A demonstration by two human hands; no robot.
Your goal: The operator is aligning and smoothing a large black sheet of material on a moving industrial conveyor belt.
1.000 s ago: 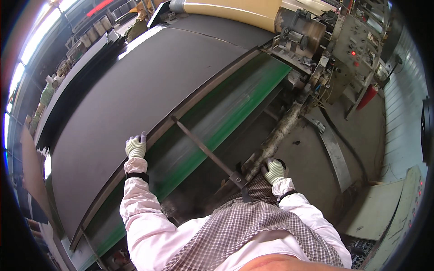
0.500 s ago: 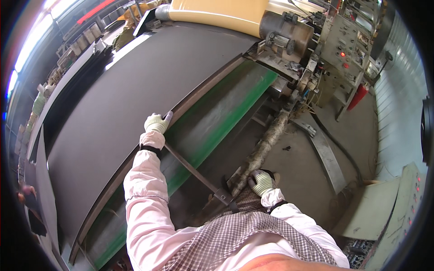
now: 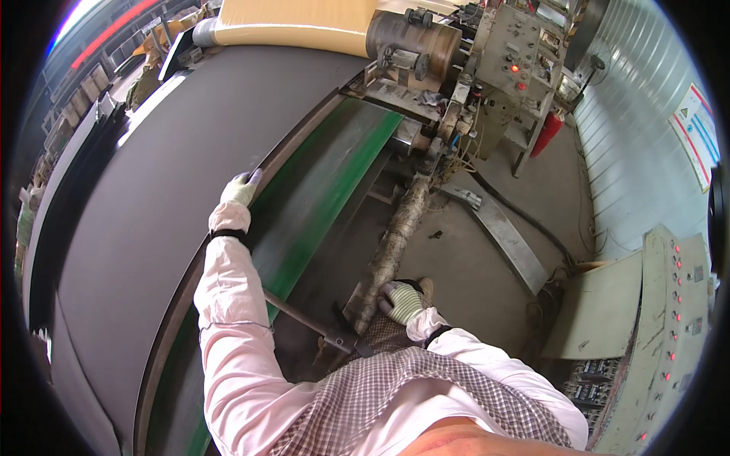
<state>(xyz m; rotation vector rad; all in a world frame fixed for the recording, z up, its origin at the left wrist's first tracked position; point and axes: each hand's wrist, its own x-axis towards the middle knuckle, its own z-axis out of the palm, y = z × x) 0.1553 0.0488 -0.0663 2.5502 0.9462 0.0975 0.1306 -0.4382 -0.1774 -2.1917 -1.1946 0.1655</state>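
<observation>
My left hand, in a pale striped glove with dark fingertips, is closed over the long brown rail. This rail runs along the near edge of a wide dark grey sheet. Below the rail lies a dark belt with green edges. My right hand, gloved alike, is low in front of my body with its fingers curled. It is beside a rough, crusted pipe, and what it holds, if anything, is hidden. A metal bar juts from beneath the rail toward my checked apron.
Beyond the sheet is a large roller with tan material. A control panel with red lights stands at the far right, above a red cylinder. On the floor lie a metal plate and a black hose. A pale cabinet is near right.
The view has turned right, so the machine appears farther left and more of the right cabinet shows. My left hand remains on the rail; my right hand stays low by the pipe.
</observation>
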